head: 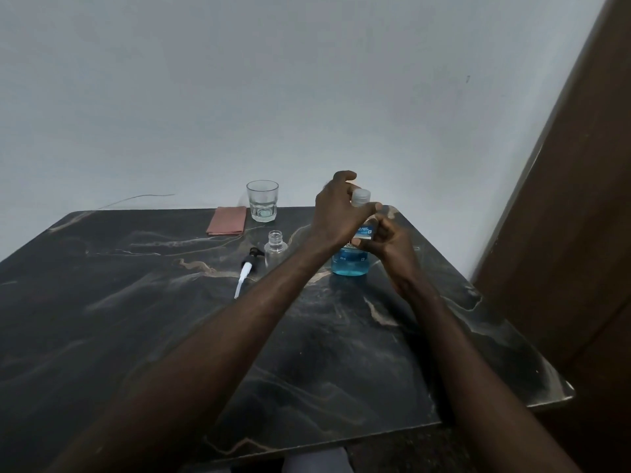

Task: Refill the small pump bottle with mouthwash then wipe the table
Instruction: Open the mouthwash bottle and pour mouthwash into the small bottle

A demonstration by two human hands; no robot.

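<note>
A mouthwash bottle (350, 264) with blue liquid stands on the dark marble table (136, 319) at the far right. My left hand (338, 213) grips its clear cap (361, 197) from the left. My right hand (392, 244) wraps around the bottle's labelled body. Just left of it stands the small clear pump bottle (275, 249), upright with its neck uncovered. Its pump head (246, 271), black collar and white tube, lies flat on the table beside it.
A folded pink cloth (227, 220) lies at the table's far edge, with a clear drinking glass (262, 201) to its right. A white wall runs behind the table. A brown wooden panel (563, 233) stands close to the right edge.
</note>
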